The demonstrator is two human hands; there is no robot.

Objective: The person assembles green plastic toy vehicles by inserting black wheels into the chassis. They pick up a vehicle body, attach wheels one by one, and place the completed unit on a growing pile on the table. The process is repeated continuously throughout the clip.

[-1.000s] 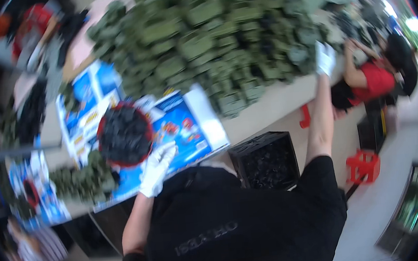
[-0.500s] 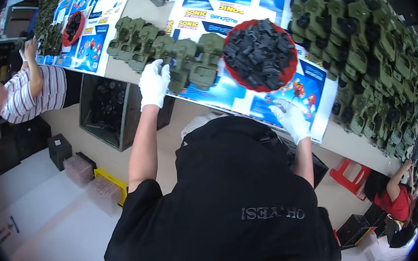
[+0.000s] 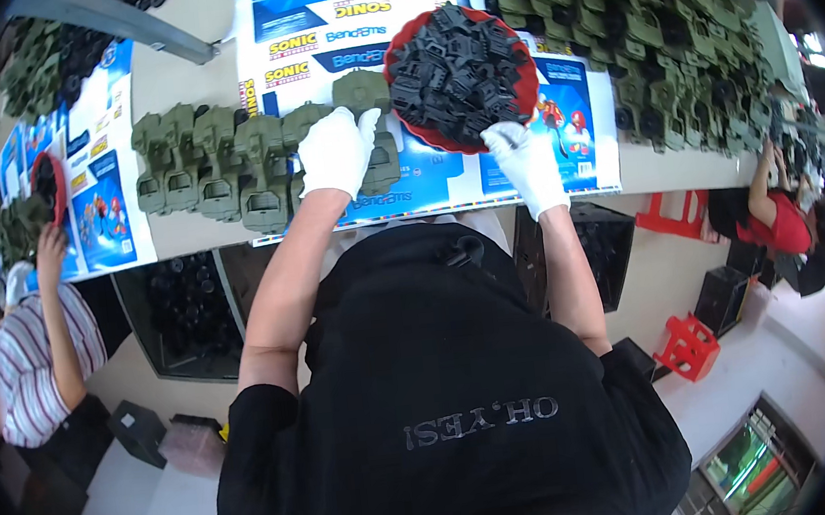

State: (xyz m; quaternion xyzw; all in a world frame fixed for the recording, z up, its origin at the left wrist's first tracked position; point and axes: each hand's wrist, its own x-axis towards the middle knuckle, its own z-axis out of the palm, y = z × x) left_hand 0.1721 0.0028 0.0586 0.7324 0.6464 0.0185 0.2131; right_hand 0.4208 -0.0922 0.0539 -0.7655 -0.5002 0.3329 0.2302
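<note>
My left hand, in a white glove, lies over the row of dark green plastic toy vehicle bodies. Its thumb stands apart from the outstretched fingers, and its palm side is hidden. Just right of it is the end vehicle body. A red scalloped bowl heaped with small black plastic parts stands to the right of the row. My right hand, also white-gloved, is at the bowl's near right rim with its fingers curled together. Whatever those fingertips hold is too small to make out.
More green vehicle bodies are piled at the right of the table. Printed blue-and-white sheets cover part of the tabletop. Crates of black parts stand below the edge. Co-workers sit at left and right. A metal post rises at back left.
My left hand has moved right along the green row. My right hand has come up from the printed sheet to the bowl's rim. The whole view has turned.
</note>
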